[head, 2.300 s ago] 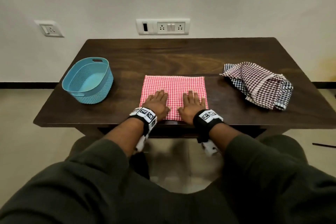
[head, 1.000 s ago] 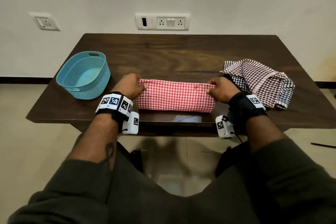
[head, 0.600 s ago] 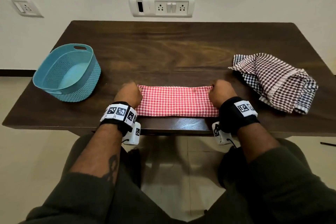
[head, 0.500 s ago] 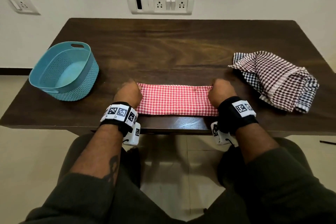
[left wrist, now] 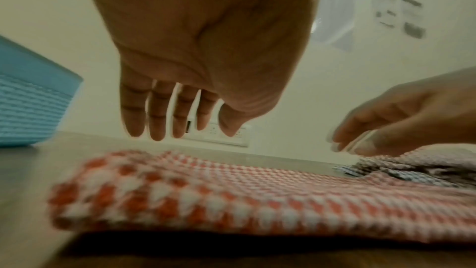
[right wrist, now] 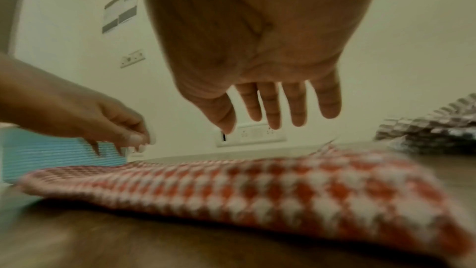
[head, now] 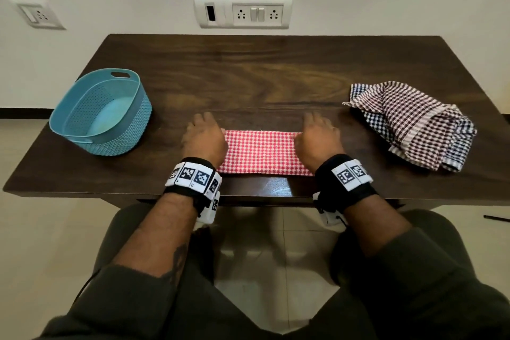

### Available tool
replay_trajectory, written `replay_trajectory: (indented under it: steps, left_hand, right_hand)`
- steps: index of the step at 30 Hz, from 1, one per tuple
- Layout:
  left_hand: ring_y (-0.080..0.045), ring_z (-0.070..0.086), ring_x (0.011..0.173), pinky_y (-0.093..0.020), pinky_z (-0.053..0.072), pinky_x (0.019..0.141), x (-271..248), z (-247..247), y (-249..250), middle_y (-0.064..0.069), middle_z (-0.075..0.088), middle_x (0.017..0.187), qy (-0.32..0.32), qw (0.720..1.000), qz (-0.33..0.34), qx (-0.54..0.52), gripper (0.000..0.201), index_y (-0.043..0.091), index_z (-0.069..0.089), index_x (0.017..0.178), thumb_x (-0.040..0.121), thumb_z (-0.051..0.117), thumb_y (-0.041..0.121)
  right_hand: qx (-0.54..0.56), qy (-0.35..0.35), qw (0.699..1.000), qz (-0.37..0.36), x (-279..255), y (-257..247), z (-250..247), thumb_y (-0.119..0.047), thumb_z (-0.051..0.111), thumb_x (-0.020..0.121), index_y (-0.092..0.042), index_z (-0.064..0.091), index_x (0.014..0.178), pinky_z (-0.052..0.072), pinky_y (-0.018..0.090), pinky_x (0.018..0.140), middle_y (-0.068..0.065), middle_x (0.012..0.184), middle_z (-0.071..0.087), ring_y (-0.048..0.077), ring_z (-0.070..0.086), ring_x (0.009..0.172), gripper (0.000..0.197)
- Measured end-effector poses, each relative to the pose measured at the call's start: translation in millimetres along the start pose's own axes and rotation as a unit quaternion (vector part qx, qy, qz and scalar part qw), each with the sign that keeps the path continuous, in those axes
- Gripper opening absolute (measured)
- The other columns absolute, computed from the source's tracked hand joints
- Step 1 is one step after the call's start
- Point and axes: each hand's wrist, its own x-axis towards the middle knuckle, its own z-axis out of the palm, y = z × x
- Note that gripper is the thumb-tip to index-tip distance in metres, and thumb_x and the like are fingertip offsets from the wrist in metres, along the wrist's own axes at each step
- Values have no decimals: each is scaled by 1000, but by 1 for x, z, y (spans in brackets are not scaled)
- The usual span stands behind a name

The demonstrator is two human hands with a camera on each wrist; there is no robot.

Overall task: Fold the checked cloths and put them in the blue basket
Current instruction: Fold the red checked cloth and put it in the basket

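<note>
A red checked cloth (head: 260, 152), folded into a long strip, lies flat near the table's front edge; it also fills the lower part of the left wrist view (left wrist: 257, 195) and the right wrist view (right wrist: 257, 189). My left hand (head: 202, 135) hovers over its left end with fingers (left wrist: 157, 117) straight and spread, holding nothing. Above the cloth's right end my right hand (head: 317, 136) is the same, fingers (right wrist: 273, 107) extended and clear of the fabric. The blue basket (head: 100, 112) stands empty at the left.
A crumpled pile of dark checked cloths (head: 414, 124) lies at the table's right side. The dark wooden table (head: 262, 77) stands against a wall with socket plates (head: 242, 12). Tiled floor lies below the front edge.
Both hands folded the spread red cloth in half toward me into a strip, then let go of its ends; their fingers are now straightened above it.
</note>
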Motion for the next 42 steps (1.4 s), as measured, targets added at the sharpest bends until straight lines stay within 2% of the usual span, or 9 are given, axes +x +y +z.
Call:
replay_trajectory:
  steps: [5, 12, 19, 21, 24, 31, 35, 39, 42]
  left_hand:
    - [-31, 23, 147, -45, 22, 119, -21, 25, 27, -10, 22, 162, -112, 950, 286, 54, 57, 13, 26, 153, 101, 37, 31]
    - [-20, -12, 152, -48, -5, 121, -11, 43, -21, -1, -15, 165, -165, 963, 194, 91, 86, 25, -3, 158, 90, 13, 76]
    - [-22, -10, 152, -48, -7, 121, -2, 28, -25, -5, -10, 165, -151, 961, 191, 134, 89, 18, 0, 158, 92, 20, 74]
    - [-28, 8, 151, -50, 7, 121, -6, 15, -10, -10, 10, 164, -82, 965, 205, 140, 80, 14, 18, 155, 94, 39, 60]
    - [-33, 54, 115, -46, 43, 96, -30, 8, 20, -12, 56, 126, 28, 973, 215, 84, 39, 12, 55, 122, 91, 48, 35]
    - [-34, 51, 124, -49, 39, 103, -13, 15, 49, -10, 51, 134, -114, 973, 197, 36, 43, 14, 54, 127, 96, 43, 40]
    - [-28, 42, 136, -44, 34, 113, 3, 4, 44, -8, 47, 147, -158, 964, 211, -31, 48, 16, 48, 141, 93, 49, 18]
    - [-21, 45, 137, -35, 33, 116, -21, -6, 20, 0, 47, 149, -133, 956, 251, -71, 54, 23, 54, 138, 87, 57, 6]
    - [-20, 30, 146, -37, 24, 120, -48, -5, 4, 0, 31, 159, -192, 939, 283, -37, 63, 25, 41, 148, 90, 64, 17]
  right_hand:
    - [4, -166, 978, -127, -20, -37, 33, -45, 29, 101, -20, 6, 158, -1, 57, 119, 1, 166, -3, 26, -7, 152, 66]
    - [-70, -186, 978, -68, -17, 7, 47, -80, 15, 86, -24, -11, 156, -14, 60, 116, 4, 162, -24, 27, -22, 149, 94]
    - [-92, -170, 980, -51, -15, 36, 29, -78, 20, 87, -18, -6, 157, -17, 59, 113, 4, 164, -17, 27, -23, 149, 96]
    - [-71, -137, 985, -74, -14, 34, 22, -66, 34, 90, -15, 4, 157, -12, 61, 115, 8, 165, -5, 26, -14, 151, 89]
    - [-21, -115, 987, -113, -17, 37, 16, -51, 48, 91, -20, 30, 149, 7, 66, 115, 6, 158, 25, 26, 14, 149, 69]
    - [-19, -114, 993, -12, -47, 24, -2, -40, 49, 88, -20, 56, 123, 30, 56, 104, 12, 125, 51, 34, 48, 120, 41]
    - [25, -150, 985, -86, -75, -1, 2, -38, 49, 89, -17, 67, 107, 48, 42, 91, 12, 109, 64, 33, 62, 102, 33]
    - [77, -89, 980, -161, -63, 0, 3, -31, 54, 86, -16, 59, 131, 43, 42, 106, 9, 135, 56, 28, 50, 126, 47]
    - [57, -181, 964, -187, -52, 0, 1, -16, 62, 84, -19, 31, 153, 18, 39, 122, 6, 162, 22, 23, 18, 150, 75]
